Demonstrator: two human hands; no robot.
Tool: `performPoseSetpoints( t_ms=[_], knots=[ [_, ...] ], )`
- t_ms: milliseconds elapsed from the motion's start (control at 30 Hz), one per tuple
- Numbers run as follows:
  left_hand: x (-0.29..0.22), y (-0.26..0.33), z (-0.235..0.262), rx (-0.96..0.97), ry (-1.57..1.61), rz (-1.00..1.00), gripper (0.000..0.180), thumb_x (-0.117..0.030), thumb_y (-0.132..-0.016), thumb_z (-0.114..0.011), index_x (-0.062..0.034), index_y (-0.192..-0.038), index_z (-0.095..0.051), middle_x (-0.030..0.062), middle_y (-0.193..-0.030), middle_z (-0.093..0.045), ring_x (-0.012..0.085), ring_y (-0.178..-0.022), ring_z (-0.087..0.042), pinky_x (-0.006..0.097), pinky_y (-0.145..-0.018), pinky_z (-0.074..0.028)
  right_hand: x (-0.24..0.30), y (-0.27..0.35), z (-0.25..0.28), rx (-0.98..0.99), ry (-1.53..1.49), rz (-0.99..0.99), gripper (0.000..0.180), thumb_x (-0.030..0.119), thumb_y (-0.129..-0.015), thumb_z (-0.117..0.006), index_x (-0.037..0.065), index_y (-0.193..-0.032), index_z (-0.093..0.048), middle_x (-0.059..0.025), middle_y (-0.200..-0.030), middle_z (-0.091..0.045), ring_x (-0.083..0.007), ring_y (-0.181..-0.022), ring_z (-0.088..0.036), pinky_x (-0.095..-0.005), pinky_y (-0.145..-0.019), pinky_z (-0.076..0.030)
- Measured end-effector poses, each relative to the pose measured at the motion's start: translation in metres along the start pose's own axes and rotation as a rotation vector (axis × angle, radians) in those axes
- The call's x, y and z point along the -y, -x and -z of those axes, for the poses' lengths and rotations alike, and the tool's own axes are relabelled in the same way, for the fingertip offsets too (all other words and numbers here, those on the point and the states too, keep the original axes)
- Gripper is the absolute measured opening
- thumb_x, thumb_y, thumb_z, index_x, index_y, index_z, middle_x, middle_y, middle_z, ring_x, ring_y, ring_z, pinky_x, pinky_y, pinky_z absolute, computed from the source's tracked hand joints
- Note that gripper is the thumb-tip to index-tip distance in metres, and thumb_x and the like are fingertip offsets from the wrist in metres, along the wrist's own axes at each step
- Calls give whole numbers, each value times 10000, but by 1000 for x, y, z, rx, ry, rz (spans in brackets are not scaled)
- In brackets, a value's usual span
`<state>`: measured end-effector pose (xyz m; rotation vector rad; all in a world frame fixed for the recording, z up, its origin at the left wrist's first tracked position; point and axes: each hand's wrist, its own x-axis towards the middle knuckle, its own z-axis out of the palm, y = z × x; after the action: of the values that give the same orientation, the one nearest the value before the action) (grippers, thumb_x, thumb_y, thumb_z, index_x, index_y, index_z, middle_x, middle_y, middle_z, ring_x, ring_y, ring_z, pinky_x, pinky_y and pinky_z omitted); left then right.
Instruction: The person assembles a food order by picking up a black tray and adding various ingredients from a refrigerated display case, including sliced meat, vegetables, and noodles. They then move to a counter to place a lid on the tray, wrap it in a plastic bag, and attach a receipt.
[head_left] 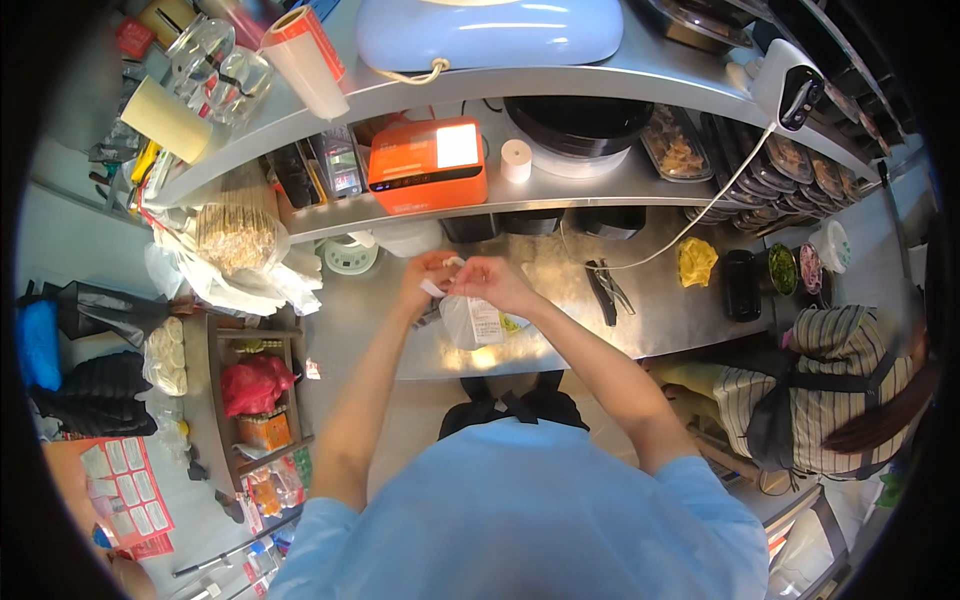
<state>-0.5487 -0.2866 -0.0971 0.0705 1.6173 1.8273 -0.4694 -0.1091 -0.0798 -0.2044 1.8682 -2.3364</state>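
A white translucent plastic bag [457, 325] with a printed paper slip [487, 322] on its side sits on the steel counter [545, 335]. Something green and yellow shows through the bag's right side. Both hands meet at its top, fingers bent and pinched on the bag's handles. My left hand [427, 282] has a white end of the bag sticking out below its fingers. Close beside it, my right hand [496, 284] pinches the bag's top from the right. The fingertips partly cover one another, so the exact grip is hard to see.
Right of the bag lie dark-handled tongs [604, 292], a yellow crumpled bundle [697, 262] and a black container [740, 285]. An orange printer [428, 165] stands on the shelf above. A white cable [700, 215] hangs across the counter. Another person in stripes [830, 400] is at the right.
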Motion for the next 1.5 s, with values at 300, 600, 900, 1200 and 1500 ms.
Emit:
performPoseSetpoints(
  t_ms=[300, 600, 900, 1200, 1500],
  knots=[
    [-16, -7, -16, -92, -196, 23, 257, -28, -809, -682, 6, -1058, -633, 99, -933, -687, 160, -799, -665, 272, -702, -556, -60, 17, -7, -525, 326, 42, 245, 29, -736, -783, 10, -840, -562, -80, -713, -636, -172, -682, -658, -307, -634, -509],
    [-20, -2, -25, -182, -170, 30, 267, 16, -795, -655, 34, -1058, -607, 123, -927, -669, 193, -789, -674, 285, -693, -583, -51, 5, -17, -729, 507, 54, 298, 12, -684, -792, 23, -876, -564, -132, -853, -640, -296, -744, -644, -403, -676, -513],
    [-9, -3, -18, -220, -103, 51, 230, 7, -814, -637, 20, -1042, -612, 130, -976, -689, 214, -843, -691, 294, -718, -588, -56, 21, -25, -734, 849, 266, 233, 188, -722, -778, 55, -852, -637, -94, -923, -582, -316, -932, -571, -434, -781, -442],
    [23, 33, -11, -179, -395, -350, 283, -115, -892, -646, 5, -1144, -597, 72, -945, -678, 132, -831, -647, 276, -760, -527, -66, -6, -16, -434, 947, 66, 333, 189, -656, -761, 52, -949, -682, -92, -951, -602, -325, -931, -586, -452, -776, -469],
    [191, 2, 45, -324, 179, 347, 152, -190, -944, -550, -107, -1071, -558, 15, -937, -610, 142, -793, -581, 290, -678, -498, -207, 45, 110, -696, 853, -373, 236, 177, -774, -673, 36, -961, -692, -122, -918, -704, -258, -871, -656, -370, -800, -525]
  ],
)
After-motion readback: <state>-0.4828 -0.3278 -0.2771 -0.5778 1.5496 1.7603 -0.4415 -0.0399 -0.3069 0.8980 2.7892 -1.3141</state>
